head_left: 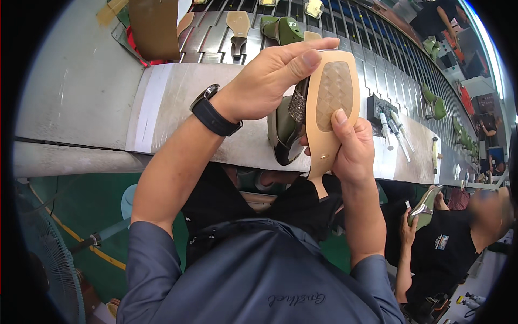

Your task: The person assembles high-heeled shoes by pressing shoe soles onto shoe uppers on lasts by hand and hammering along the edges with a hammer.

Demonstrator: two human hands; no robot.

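A tan shoe sole (334, 89) with a darker, textured forefoot patch is held upright, its narrow heel end pointing down. Just behind its left edge is a shoe (298, 102) with a dark, glittery upper, on a green last (285, 121); how far the two touch is hidden. My left hand (270, 81) is closed at the toe end, its thumb at the sole's edge and a finger stretched across the top. Lower on the right edge, my right hand (353, 151) grips the sole, thumb on its face and fingers behind.
Beyond the pale workbench (210, 92) runs a metal slat conveyor (210, 38) carrying another tan sole (238, 24) and a green last (283, 29). Syringe-like tools (396, 129) lie by a black block (375, 108). A co-worker (448, 232) at right holds a shoe. A fan (59, 259) stands lower left.
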